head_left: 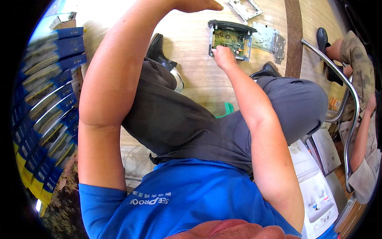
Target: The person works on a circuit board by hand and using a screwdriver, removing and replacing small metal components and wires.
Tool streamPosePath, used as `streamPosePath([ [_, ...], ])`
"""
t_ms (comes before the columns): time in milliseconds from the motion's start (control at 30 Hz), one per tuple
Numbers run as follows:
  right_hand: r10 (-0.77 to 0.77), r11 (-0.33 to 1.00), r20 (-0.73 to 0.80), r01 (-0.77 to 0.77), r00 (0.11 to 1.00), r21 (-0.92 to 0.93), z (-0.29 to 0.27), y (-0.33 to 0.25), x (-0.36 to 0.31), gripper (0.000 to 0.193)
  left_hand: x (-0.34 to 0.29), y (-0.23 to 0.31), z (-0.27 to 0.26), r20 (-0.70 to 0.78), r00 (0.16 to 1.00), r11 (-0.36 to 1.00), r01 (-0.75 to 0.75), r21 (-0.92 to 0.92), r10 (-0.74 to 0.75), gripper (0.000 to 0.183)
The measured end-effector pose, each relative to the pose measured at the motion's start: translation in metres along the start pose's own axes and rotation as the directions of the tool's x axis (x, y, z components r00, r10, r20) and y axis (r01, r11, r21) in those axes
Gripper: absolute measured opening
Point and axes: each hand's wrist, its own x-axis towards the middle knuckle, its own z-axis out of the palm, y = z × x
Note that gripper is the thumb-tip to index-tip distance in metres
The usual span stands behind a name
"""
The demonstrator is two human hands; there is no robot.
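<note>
An opened electronic unit point(229, 38) lies on the floor in front of me. It has a metal frame, a black front panel on its far side and a green circuit board inside. My right hand point(225, 57) is closed at its near edge, thumb against the near left corner; the fingertips are partly hidden. My left hand point(199, 4) is raised at the top edge of the view, partly cut off, with its visible fingers stretched out to the right and nothing seen in them.
A metal plate point(263, 36), a grey bracket point(279, 47) and a white frame point(245, 10) lie beyond and right of the unit. Blue packages point(67, 47) hang on the left. A curved metal rail point(338, 71) and another seated person point(354, 75) are on the right.
</note>
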Motion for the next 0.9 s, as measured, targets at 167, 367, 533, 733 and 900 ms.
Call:
streamPosePath([
  [167,-0.057,0.997,0.006,0.057,0.998,-0.052,0.001,-0.007,-0.004,0.033,0.002,-0.005,0.006,-0.041,0.999,1.000,-0.026,-0.009,0.026,0.057],
  [367,-0.073,0.992,0.039,0.077,0.997,-0.105,-0.001,-0.017,-0.003,0.027,0.002,-0.005,0.008,-0.042,0.999,1.000,-0.009,-0.019,0.008,0.057],
  [533,-0.100,0.984,0.036,0.104,0.994,-0.144,-0.001,-0.018,-0.001,0.026,-0.003,-0.005,0.009,-0.046,0.999,0.999,-0.028,-0.020,0.027,0.056],
  [733,-0.181,0.963,0.063,0.190,0.981,-0.191,0.006,-0.013,0.003,0.025,-0.006,-0.007,0.009,-0.039,0.999,1.000,-0.023,-0.019,0.022,0.055],
  [900,-0.184,0.960,0.077,0.196,0.980,-0.199,0.008,-0.012,0.004,0.023,-0.011,-0.008,0.007,-0.057,0.997,0.999,-0.049,-0.015,0.048,0.052],
])
